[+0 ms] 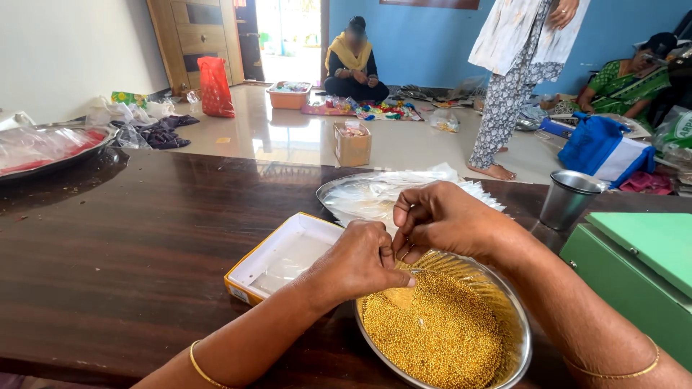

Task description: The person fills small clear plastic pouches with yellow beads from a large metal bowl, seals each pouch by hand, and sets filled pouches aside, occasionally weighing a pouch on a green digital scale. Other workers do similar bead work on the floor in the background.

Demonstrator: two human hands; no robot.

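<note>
While both hands hang over the steel bowl (504, 302), I log the left hand (358, 261) as curled shut, thumb and fingers pinching something small and pale yellow at the near rim, possibly a little packet, though I cannot make it out for certain. The right hand (441, 218) sits just beside and slightly above it, fingertips drawn together in a pinch on what looks like a thin needle or thread end; too fine to confirm. The two hands are almost touching. Directly below them lie the gold beads (440, 335), heaped in the bowl and filling most of it, so by my judgement the bulk of the beads is still unworked. A white box with an orange edge (281, 256) rests on the dark wooden surface (130, 245) to the left of the bowl, touching the left wrist's side, and holds only a few clear plastic pieces as far as I can see. Behind the hands a steel tray of clear plastic pouches (375, 194) sits stacked, apparently unfilled. A steel cup (568, 198) stands to the right, near a green box (638, 266). On the floor beyond, one person sits working among coloured items, another stands, a third sits at far right
</note>
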